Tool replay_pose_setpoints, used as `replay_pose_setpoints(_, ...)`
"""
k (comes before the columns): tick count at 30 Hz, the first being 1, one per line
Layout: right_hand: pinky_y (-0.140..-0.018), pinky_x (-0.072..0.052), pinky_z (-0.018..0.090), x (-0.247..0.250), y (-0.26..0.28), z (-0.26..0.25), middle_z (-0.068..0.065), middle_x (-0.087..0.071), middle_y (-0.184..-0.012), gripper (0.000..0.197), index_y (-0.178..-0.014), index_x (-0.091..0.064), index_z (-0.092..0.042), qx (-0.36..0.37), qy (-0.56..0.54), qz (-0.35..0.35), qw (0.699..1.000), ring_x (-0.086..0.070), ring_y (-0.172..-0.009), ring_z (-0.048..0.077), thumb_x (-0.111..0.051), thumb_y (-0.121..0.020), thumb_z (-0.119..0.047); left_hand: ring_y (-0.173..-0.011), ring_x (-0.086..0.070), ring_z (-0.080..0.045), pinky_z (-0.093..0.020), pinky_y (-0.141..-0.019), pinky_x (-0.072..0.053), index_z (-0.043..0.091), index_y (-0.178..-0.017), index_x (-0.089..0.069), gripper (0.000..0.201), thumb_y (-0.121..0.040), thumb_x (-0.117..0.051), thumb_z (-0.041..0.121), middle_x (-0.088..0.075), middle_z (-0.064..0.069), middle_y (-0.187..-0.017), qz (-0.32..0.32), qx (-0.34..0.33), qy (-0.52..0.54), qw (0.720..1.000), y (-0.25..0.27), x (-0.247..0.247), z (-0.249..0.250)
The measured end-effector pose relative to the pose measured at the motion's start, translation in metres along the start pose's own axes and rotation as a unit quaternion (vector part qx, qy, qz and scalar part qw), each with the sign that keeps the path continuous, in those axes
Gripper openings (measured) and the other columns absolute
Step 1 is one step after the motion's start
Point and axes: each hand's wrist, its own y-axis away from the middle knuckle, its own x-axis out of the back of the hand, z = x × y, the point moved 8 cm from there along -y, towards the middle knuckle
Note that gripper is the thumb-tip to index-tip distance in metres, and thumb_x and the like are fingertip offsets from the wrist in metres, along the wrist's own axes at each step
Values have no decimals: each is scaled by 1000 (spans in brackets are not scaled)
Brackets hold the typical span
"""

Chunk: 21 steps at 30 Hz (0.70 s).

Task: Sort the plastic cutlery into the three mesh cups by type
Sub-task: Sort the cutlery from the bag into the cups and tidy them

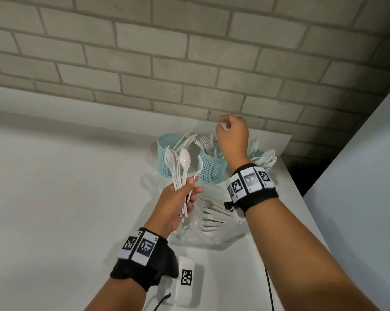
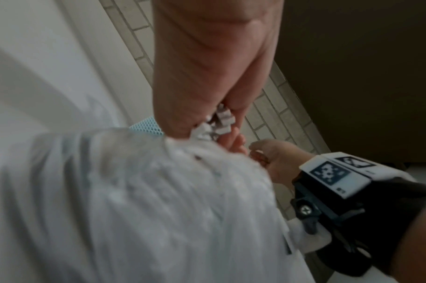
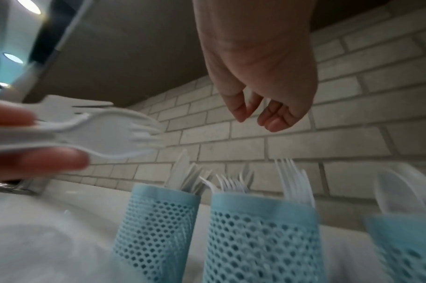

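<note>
From the head view, a bunch of white plastic cutlery (image 1: 182,176) is gripped upright in the left hand (image 1: 178,199), fingers curled round the handles. The right hand (image 1: 232,136) is raised above the middle mesh cup (image 1: 212,170) — whether something is pinched there cannot be told. A knife cup (image 1: 167,153) stands to the left.

From the left wrist, handle ends (image 2: 219,124) are seen between the fingers.

From the right wrist, the curled fingers (image 3: 275,116) hang above three blue cups — knives (image 3: 185,178), forks (image 3: 294,181), spoons (image 3: 396,191).

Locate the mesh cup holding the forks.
Head view: the fork cup is the middle of three, between the knife cup and spoon cup, below the right hand.
</note>
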Motion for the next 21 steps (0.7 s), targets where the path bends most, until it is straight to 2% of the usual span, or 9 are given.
replay_pose_setpoints(2,-69,-45,19,-2,13,-10,2,-63,-92,12,-97,-65,-10,4,-15,-31,999,-57,-75,11,-60,-87,-15,-50,-53,-3,-12,-45,-44,13,-104,-64,17,-90,-60,22,-71,0,-69,6,-5,12,1000,0,1,0)
replay_pose_setpoints(3,-65,-43,17,-8,21,-14,0,-62,-89,14,-97,-65,-10,3,-4,-72,997,-56,-72,9,-61,-88,-20,-49,-53,-2,-12,-45,-44,13,-104,-64,17,-90,-60,22,-71,0,-70,7,-6,20,1000,0,2,0)
replay_pose_setpoints(7,-79,-37,22,-24,57,-23,8,-53,-120,39,-123,-52,-13,7,71,-174,982,-54,-103,18,-57,-91,-34,-48,-54,-2,-11,-43,-44,14,-102,-64,16,-93,-56,24,-71,0,-71,-10,-4,31,999,1,-1,1)
replay_pose_setpoints(10,-80,-38,26,-31,84,-10,13,-50,-131,57,-139,-33,-9,-103,64,-246,962,-56,-111,25,-48,-95,-42,-48,-53,-3,-11,-42,-43,14,-101,-64,14,-93,-56,22,-71,-1,-71,-16,-4,30,999,3,-4,2)
replay_pose_setpoints(12,-84,-47,31,-39,103,3,11,-60,-114,54,-133,-38,-6,-199,21,-299,933,-63,-97,25,-40,-97,-46,-48,-52,-4,-12,-40,-42,12,-99,-62,12,-94,-55,20,-71,-2,-70,-17,-3,35,999,3,-4,3)
replay_pose_setpoints(13,-88,-51,36,-43,110,8,9,-64,-100,48,-122,-47,-6,-237,-6,-315,919,-65,-89,24,-37,-97,-46,-48,-52,-4,-13,-40,-42,11,-98,-62,12,-94,-54,20,-70,-3,-69,-20,-1,36,999,4,-4,3)
replay_pose_setpoints(15,-90,-53,41,-46,118,17,7,-65,-81,40,-100,-55,-9,-290,-54,-312,903,-64,-77,22,-33,-99,-43,-50,-53,-6,-14,-41,-44,9,-99,-63,15,-95,-53,20,-71,-5,-71,-36,3,30,999,5,-7,3)
replay_pose_setpoints(17,-82,-55,39,-44,118,24,8,-67,-80,43,-88,-60,-10,-335,-122,-274,893,-64,-72,22,-31,-101,-38,-56,-58,-9,-15,-47,-50,9,-99,-65,18,-95,-51,20,-72,-7,-75,-59,7,18,998,8,-11,4)
replay_pose_setpoints(21,-72,-49,31,-27,102,30,4,-67,-73,43,-87,-55,-9,-358,-259,-165,882,-63,-76,19,-24,-103,-33,-79,-66,-19,-25,-69,-58,3,-100,-67,19,-95,-49,8,-69,-15,-90,-65,6,-32,997,9,-9,4)
